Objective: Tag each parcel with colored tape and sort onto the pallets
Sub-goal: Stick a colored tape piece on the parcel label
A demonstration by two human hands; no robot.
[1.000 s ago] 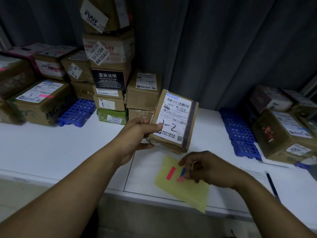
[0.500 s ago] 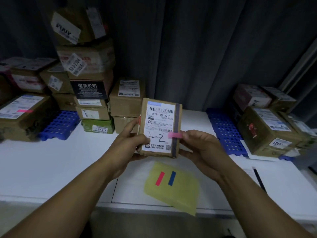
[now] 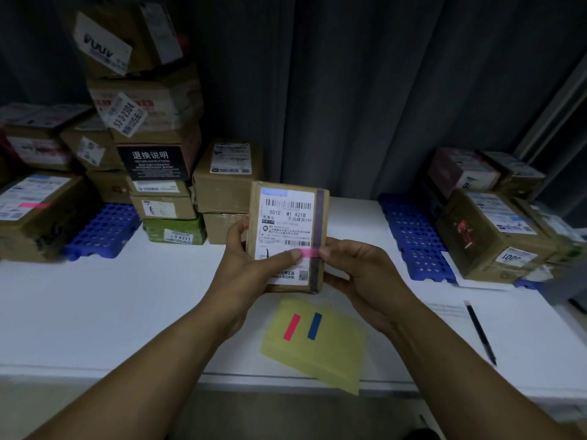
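**Step in hand: tagging.** I hold the parcel point(image 3: 287, 217) upright above the desk point(image 3: 95, 296), label towards me. My left hand point(image 3: 244, 268) grips its left edge, with the thumb laid across the label onto the left end of the pink tape point(image 3: 307, 253). My right hand point(image 3: 359, 274) grips the right edge, thumb at the tape's right end. The tape lies level across the lower label. Both hands are closed round the parcel, so neither is free.

**Next move, as I judge it.** Press both thumbs along the tape until it lies flat, then carry the parcel to a pallet. The tagged box point(image 3: 38, 214) on the left pallet point(image 3: 104, 230) bears a pink strip, so that pallet is the probable destination. The right pallet point(image 3: 409, 230) holds other boxes, and I cannot tell their tape colour.

**Surroundings.** Below the parcel lies a yellow sheet point(image 3: 320, 357) carrying one red strip point(image 3: 291, 327) and one blue strip point(image 3: 314, 326), side by side and apart. A pen point(image 3: 479, 333) lies on the desk to the right. A stack of boxes point(image 3: 158, 173) stands at the back, just beside the left pallet.

**Obstruction.** The upper boxes of the stack sit askew, and the tagged box covers much of the left pallet. Route the parcel in front of the stack, not over it.
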